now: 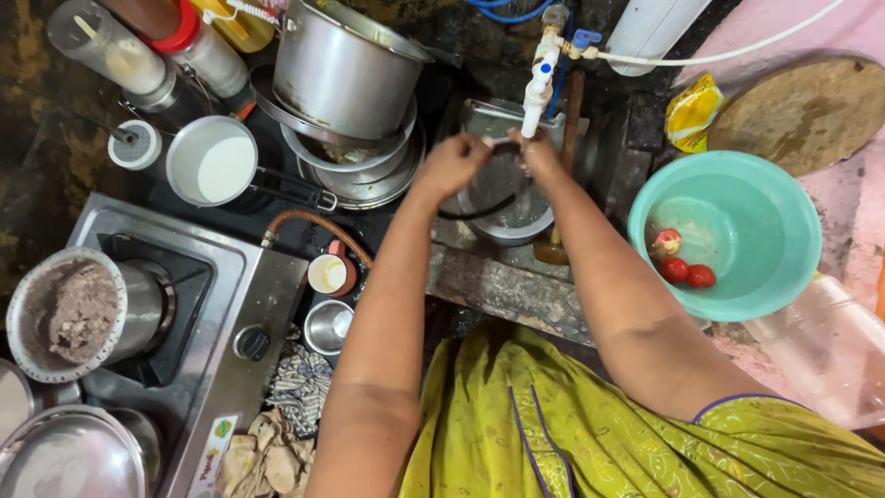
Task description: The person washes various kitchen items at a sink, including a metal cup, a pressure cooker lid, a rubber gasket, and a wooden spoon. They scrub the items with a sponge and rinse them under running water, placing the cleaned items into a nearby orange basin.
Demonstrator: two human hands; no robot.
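Head view, hands (493, 159) pressed together under white tap (537, 88), steel bowl (505, 217) below, teal basin (728, 231) beside

Turquoise basin (793, 277), red tomatoes (687, 273), yellow-green garment (572, 433).

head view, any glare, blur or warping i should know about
Head view: wide-lens bending at the edges; glare on the pot and stove; hands under the tap slightly soft; sink area dark; basin evenly lit.
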